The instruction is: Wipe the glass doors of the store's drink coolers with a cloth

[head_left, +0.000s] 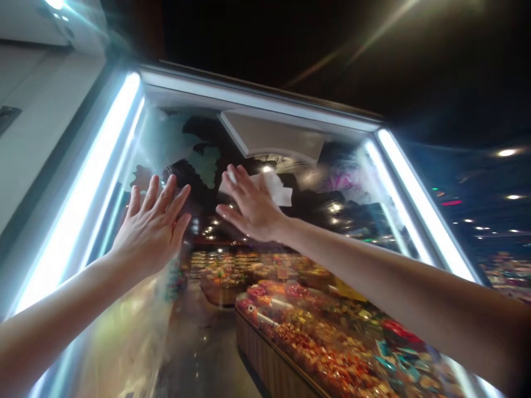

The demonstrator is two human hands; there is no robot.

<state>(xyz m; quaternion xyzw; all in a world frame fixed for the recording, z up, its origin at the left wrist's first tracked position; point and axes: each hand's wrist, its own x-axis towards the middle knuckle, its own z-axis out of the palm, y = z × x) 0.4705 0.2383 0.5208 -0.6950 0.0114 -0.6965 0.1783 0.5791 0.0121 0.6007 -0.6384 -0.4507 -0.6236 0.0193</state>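
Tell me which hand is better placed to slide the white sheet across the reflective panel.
Probably the right hand: it lies spread over the white sheet, apparently pressing it to the reflective panel. The left hand is spread well away from the sheet.

Glass: a tall pane (203, 213) is seen spread behind both left fingers (151, 193) and right fingers (237, 178).
White cloth: a thin white cloth (284, 194) is laid flat against the pane, partly covered by the right fingers and shown beyond them.
Bin: a wood-sided bin (265, 345) is seen below the right fingers, whether through the pane or mirrored cannot be told.
Bin's load: small red, orange and teal pieces (307, 340) are heaped there, blurred.
Floor: a dark, shiny floor (199, 348) is shown below the gap between both sets of fingers; the bin is stood on it.
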